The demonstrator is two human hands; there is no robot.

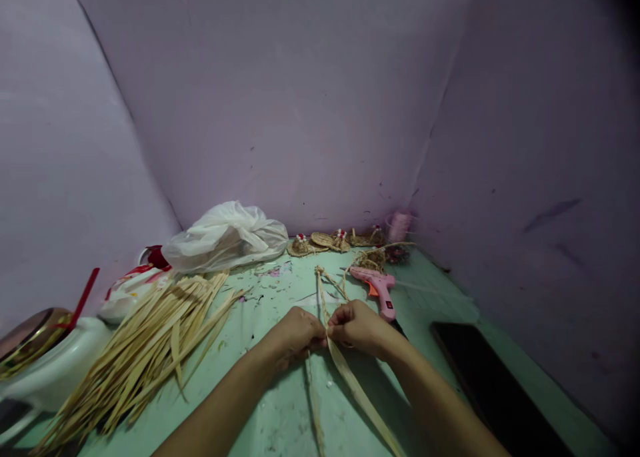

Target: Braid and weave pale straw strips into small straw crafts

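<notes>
My left hand (301, 330) and my right hand (354, 325) meet over the middle of the green table, fingers pinched on a braided straw cord (323, 296). The finished braid runs away from me beyond my fingers. Toward me trail a wide, flat pale straw strip (357, 392) and a thinner strand (313, 400). Just past my right hand lies a pink glue gun (380, 286) with an orange trigger. To the left of my left arm spreads a pile of dry straw strips (150, 344).
At the back are a white plastic bag (227, 237), several woven straw pieces with red and white beads (327, 242) and a pink spool (399, 226). A dark flat phone-like object (493, 384) lies right. A white pot (60, 367) stands left. Purple walls (300, 110) enclose the table (280, 410).
</notes>
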